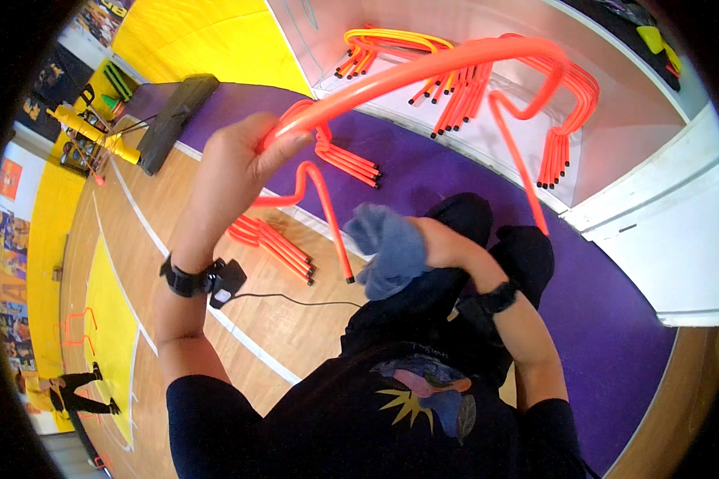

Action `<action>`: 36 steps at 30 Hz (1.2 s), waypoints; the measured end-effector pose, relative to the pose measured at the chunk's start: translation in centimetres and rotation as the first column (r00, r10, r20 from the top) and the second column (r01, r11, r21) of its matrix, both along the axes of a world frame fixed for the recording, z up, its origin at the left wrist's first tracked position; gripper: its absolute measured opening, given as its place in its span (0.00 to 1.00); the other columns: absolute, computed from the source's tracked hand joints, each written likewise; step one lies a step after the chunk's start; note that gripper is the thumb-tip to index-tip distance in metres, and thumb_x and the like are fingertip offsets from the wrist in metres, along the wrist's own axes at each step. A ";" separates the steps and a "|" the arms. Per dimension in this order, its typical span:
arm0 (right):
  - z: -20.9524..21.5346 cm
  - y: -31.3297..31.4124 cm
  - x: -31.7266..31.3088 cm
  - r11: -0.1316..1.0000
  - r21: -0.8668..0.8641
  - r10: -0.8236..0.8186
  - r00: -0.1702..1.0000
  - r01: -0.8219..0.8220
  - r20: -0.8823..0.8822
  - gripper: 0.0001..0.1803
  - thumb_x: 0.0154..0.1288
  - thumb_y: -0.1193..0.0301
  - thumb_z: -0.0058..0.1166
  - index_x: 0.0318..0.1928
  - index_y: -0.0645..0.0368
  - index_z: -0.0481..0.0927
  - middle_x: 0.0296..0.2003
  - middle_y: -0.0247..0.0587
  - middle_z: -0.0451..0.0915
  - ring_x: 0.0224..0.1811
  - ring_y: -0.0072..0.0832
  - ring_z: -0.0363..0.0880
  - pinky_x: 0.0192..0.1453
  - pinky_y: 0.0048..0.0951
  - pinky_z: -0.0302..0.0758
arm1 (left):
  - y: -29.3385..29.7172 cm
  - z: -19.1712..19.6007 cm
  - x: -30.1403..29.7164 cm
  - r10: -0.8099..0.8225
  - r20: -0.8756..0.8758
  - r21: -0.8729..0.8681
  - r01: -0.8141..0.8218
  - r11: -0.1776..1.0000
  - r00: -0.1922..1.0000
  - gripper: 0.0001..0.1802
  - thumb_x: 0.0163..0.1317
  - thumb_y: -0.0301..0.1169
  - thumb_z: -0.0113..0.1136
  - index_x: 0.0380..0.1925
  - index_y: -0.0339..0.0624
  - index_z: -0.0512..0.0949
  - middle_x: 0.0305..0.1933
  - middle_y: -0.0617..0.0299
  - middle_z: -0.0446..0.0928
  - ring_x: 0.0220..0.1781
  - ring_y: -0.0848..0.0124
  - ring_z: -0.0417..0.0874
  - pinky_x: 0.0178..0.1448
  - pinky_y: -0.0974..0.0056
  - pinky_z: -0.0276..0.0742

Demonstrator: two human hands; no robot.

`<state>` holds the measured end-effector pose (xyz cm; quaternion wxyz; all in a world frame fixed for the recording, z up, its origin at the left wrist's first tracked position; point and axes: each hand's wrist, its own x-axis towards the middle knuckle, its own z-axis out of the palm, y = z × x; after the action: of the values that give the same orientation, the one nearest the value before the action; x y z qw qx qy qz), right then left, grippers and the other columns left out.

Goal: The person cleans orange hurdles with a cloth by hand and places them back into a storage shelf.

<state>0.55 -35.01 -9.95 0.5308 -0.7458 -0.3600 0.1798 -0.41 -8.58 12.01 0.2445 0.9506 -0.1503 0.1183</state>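
Note:
An orange training hurdle (423, 69) made of bent tube is held up in front of me, with my left hand (252, 156) closed round its bar near one corner. One leg with a black tip hangs near the cloth; the other reaches down at the right toward my knee. My right hand (442, 243) grips a bunched grey-blue cloth (390, 249), apart from the hurdle's bar and above my lap. Its fingers are mostly covered by the cloth. Beyond and below my left hand, stacked orange hurdles (273, 249) rest on the floor.
A white-edged open shelf (615, 168) ahead holds several nested orange and yellow hurdles (571, 104). Purple flooring (615, 359) meets the wooden court (256, 343). A dark beam (176, 120) lies far left. Another person (76, 393) stands at the far lower left. A cable (303, 298) trails from my left wrist.

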 end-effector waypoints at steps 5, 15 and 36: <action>2.7 -8.5 -0.6 0.953 -0.010 -0.298 0.926 0.304 -0.233 0.27 0.51 0.72 0.65 0.53 0.64 0.74 0.47 0.39 0.80 0.48 0.23 0.74 0.57 0.30 0.71 | 3.3 -5.6 -1.7 0.215 0.035 0.080 -0.217 0.973 0.976 0.25 0.59 0.50 0.60 0.23 0.36 0.74 0.17 0.48 0.67 0.18 0.57 0.68 0.23 0.59 0.63; -3.9 -22.0 -1.4 0.293 0.358 -0.289 0.439 0.887 -0.851 0.30 0.59 0.77 0.58 0.62 0.59 0.65 0.57 0.45 0.71 0.60 0.39 0.70 0.66 0.45 0.66 | 9.8 -17.2 -4.0 0.501 0.020 0.023 -0.502 0.865 0.865 0.25 0.63 0.48 0.57 0.20 0.35 0.72 0.18 0.46 0.70 0.20 0.53 0.75 0.23 0.56 0.65; -3.3 -20.0 -1.6 0.168 0.371 -0.322 0.406 0.913 -0.855 0.31 0.61 0.81 0.51 0.65 0.64 0.57 0.60 0.53 0.67 0.61 0.43 0.69 0.66 0.50 0.66 | 23.0 -29.8 5.1 0.530 0.174 0.245 -0.558 0.793 0.830 0.20 0.59 0.45 0.60 0.24 0.37 0.75 0.31 0.46 0.77 0.33 0.47 0.78 0.34 0.51 0.73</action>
<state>-1.03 -55.05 -13.25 0.9119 -0.3737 0.1641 -0.0432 4.69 14.42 -17.75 0.0528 0.9717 0.1023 0.2065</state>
